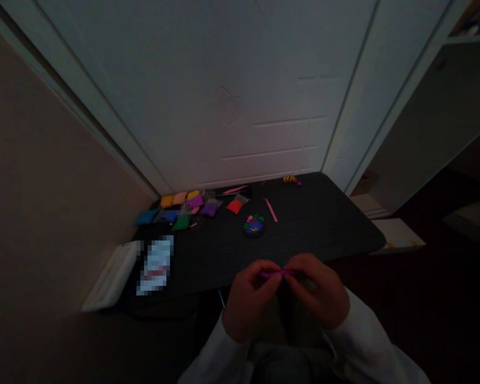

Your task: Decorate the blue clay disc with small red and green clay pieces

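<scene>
My left hand point(251, 298) and my right hand point(319, 290) meet in front of the table's near edge, fingertips almost touching. Between them they pinch a thin purple strip point(267, 275) that looks like soft clay. Just beyond lies a small round piece point(254, 226) with a blue face and green, pink and yellow bits on it. Pink tweezers point(271, 210) rest to its right. Behind it, to the left, is a clear bag with red-orange material point(236, 205). Dim light hides the fine detail of the strip.
Several bags of coloured material, among them a purple one point(210, 207) and a green one point(181, 222), cluster at the table's left. A white case point(114, 277) and a blurred sheet point(157, 265) sit front left. A small yellow-red piece point(289, 180) lies at the back edge, near the white door point(264, 69).
</scene>
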A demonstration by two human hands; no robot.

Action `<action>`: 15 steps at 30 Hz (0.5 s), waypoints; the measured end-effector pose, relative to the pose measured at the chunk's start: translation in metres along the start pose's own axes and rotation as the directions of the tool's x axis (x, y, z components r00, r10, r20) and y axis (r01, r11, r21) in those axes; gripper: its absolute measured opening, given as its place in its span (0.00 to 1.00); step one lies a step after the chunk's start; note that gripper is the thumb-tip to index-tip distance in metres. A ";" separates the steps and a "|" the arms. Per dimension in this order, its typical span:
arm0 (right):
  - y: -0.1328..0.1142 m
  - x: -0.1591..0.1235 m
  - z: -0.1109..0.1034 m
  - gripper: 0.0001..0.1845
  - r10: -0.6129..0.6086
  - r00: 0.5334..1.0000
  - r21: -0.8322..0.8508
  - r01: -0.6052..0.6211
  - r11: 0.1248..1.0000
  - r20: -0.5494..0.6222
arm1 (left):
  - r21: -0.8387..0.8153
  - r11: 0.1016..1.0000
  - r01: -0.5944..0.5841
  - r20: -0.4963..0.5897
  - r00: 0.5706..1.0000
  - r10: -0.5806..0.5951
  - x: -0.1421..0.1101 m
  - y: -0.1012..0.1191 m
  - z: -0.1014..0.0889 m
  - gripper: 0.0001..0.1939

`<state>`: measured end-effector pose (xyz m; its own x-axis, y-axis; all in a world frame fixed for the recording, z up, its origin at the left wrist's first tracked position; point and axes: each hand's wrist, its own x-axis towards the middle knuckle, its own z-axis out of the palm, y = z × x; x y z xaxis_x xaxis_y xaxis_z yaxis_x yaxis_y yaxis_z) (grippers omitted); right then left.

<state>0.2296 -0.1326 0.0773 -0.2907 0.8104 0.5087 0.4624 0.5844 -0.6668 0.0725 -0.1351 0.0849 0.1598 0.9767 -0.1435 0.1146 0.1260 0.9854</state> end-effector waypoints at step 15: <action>0.006 -0.002 -0.010 0.05 0.080 0.987 -0.030 -0.085 0.996 -0.142 | 0.108 0.994 0.012 -0.045 0.999 -0.007 -0.003 -0.003 -0.002 0.06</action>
<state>0.2414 -0.1312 0.0783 -0.1307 0.8407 0.5255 0.5101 0.5116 -0.6915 0.0694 -0.1378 0.0826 0.1143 0.9826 -0.1463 0.2216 0.1184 0.9679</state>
